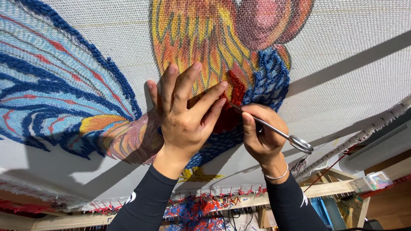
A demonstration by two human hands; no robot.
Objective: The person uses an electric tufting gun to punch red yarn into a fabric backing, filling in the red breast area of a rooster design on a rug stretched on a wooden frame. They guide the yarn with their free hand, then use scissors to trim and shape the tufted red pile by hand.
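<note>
A white mesh canvas (342, 47) is stretched in front of me, printed and partly tufted with a colourful winged figure in blue, orange and red. My left hand (186, 115) lies flat on the cloth, fingers spread, beside a red tufted patch (233, 92). My right hand (261, 134) grips slim metal scissors (274, 130); their tips touch the red yarn by my left fingertips, and the loop handles stick out to the right. Both arms wear black sleeves, and a bead bracelet circles the right wrist.
The blue wing pattern (51, 85) fills the left side. A wooden frame bar (325, 188) with nails holds the cloth's edge, with loose red and blue yarn ends (201, 209) hanging below it. A grey unit (381, 145) and a small clear box (376, 179) sit at right.
</note>
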